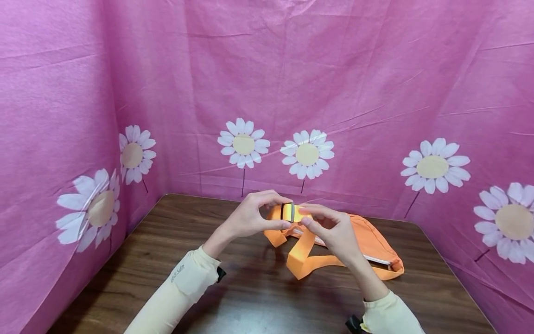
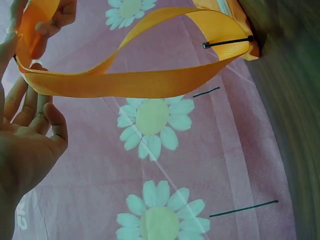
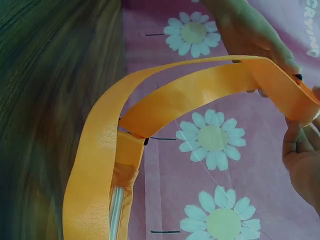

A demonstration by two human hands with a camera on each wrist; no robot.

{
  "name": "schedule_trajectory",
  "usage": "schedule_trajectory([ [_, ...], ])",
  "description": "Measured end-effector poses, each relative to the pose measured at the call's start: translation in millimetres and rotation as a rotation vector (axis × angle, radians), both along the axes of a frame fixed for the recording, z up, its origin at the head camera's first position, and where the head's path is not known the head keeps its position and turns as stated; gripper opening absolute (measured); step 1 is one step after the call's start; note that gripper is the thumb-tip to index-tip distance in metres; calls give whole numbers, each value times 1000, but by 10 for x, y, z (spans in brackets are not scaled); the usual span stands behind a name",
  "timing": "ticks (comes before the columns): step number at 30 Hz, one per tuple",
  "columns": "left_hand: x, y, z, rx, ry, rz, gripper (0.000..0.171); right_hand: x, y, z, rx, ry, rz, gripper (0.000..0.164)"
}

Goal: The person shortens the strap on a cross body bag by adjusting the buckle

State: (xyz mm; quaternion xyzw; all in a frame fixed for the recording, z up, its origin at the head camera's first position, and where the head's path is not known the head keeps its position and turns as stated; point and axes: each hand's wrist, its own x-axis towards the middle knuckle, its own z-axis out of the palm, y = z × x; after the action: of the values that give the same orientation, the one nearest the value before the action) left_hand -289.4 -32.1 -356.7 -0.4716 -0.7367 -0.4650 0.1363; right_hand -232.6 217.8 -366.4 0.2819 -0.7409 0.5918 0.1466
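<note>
I hold the dark slider buckle (image 1: 293,212) above the far half of the table (image 1: 250,297), between my two hands. My left hand (image 1: 247,215) grips from the left, index finger at the buckle's top edge and thumb below, the gap between them narrowed to the buckle's height. My right hand (image 1: 340,234) pinches the orange strap (image 1: 301,262) immediately right of the buckle, thumb and index finger nearly together. The strap hangs in loose loops below my hands and leads to the orange bag (image 1: 371,234), which lies at the right, partly behind my right hand. Handling, as I judge it: the strap is light, flexible and prone to twisting; the buckle is small and rigid; the bag is soft and not fragile. Hold the buckle by its outer edges and the strap flat, close to the frame.
</note>
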Motion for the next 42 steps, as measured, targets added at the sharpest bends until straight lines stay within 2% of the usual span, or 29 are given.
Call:
schedule_trajectory([
  [6,-28,7,-13,-18,76,-53,52,-28,-18,12,-69,-212,-6,28],
  [10,-16,12,-12,-30,95,-64,51,-56,-37,-2,-125,-290,-10,32],
  [14,-9,17,-17,-43,100,-72,49,-55,-33,-2,-140,-294,-12,29],
  [18,4,37,-22,-55,73,-71,48,-56,-18,-1,-148,-306,-11,27],
  [28,-27,85,-134,-63,0,-63,47,-50,-23,-53,-140,-352,-19,26],
  [35,-34,88,-125,-54,-4,-47,49,-103,-11,-78,-180,-367,-30,34],
  [39,-29,83,-105,-45,-15,-24,48,-136,51,-84,-193,-389,-36,30],
  [42,-18,66,-99,-48,-34,-9,47,-139,88,-84,-201,-413,-6,28],
])
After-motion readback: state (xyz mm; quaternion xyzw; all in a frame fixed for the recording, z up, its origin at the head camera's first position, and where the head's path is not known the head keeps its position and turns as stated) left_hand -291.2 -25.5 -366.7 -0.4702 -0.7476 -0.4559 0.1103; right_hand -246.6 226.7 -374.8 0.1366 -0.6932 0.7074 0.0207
